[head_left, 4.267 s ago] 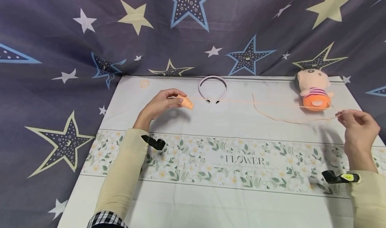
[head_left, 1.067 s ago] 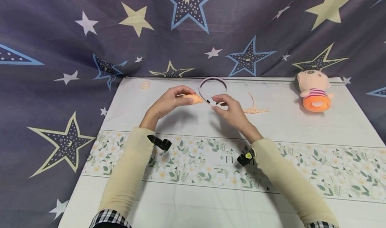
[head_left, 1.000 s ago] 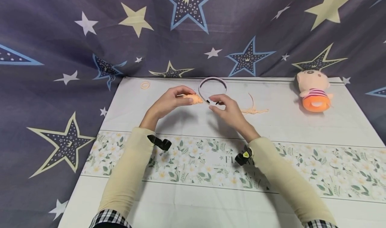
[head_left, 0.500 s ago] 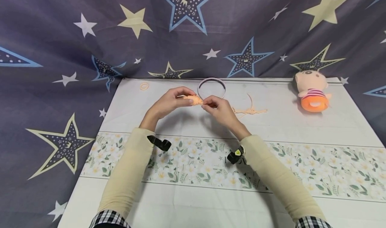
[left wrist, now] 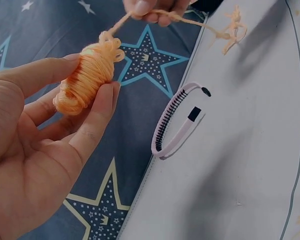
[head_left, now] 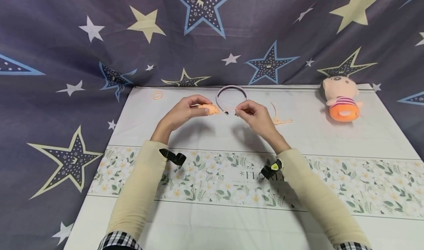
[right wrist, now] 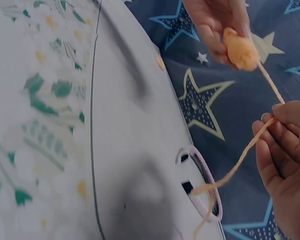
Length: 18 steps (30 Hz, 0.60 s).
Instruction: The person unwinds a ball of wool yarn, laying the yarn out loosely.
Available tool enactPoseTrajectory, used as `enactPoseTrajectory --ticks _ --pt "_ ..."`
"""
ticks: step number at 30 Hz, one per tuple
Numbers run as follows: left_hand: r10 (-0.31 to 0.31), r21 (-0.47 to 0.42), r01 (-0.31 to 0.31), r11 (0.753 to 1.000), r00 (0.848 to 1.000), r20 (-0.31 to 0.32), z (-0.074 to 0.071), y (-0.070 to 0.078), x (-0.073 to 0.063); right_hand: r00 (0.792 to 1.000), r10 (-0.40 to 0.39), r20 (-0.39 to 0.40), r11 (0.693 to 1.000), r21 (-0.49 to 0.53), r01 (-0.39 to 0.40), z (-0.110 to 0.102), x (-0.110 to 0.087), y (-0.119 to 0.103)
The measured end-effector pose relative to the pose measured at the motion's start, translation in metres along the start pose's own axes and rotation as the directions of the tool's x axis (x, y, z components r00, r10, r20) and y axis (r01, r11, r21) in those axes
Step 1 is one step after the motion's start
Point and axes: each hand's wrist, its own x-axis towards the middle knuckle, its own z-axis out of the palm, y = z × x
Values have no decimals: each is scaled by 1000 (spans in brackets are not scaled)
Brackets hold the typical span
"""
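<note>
An orange yarn bundle (left wrist: 87, 75), wound into a small oblong, is gripped between the thumb and fingers of my left hand (head_left: 185, 112). A single strand of yarn (right wrist: 271, 82) runs from its end to my right hand (head_left: 256, 117), which pinches it between thumb and fingertips. Past the pinch, the loose yarn (left wrist: 235, 32) trails down to a small tangle on the table. Between and behind both hands lies a pale pink headband (head_left: 231, 87) with dark teeth and black tips; in the head view the right fingertips overlap one tip.
A plush toy (head_left: 342, 97) with a striped top and orange bottom lies at the back right. A thin peach ring (head_left: 157, 95) sits at the back left. Behind the white table (head_left: 198, 224) hangs a dark star-patterned cloth (head_left: 212, 51).
My right hand came in from the far right to the yarn bundle, then drew back slightly to the right, pulling the strand. The long loose yarn now lies bunched. My left hand keeps its grip.
</note>
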Motion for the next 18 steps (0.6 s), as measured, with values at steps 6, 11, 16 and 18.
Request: enactPoseTrajectory --ticks 6,11,16,18 --pt "-5 14 5 1000 1000 -2 -2 0 -1 998 14 -59 1000 -1 -14 -23 -12 -20" --pt "-8 13 9 1000 1000 -9 -3 0 -2 993 33 -117 999 6 -32 -42 -20 -20" --pt "-17 10 17 1000 1000 -6 -4 0 -3 984 32 -175 999 23 -28 -63 -24 -9" --pt "-17 7 17 1000 1000 -7 -4 -1 -3 980 33 -197 999 29 -28 -71 -26 -5"
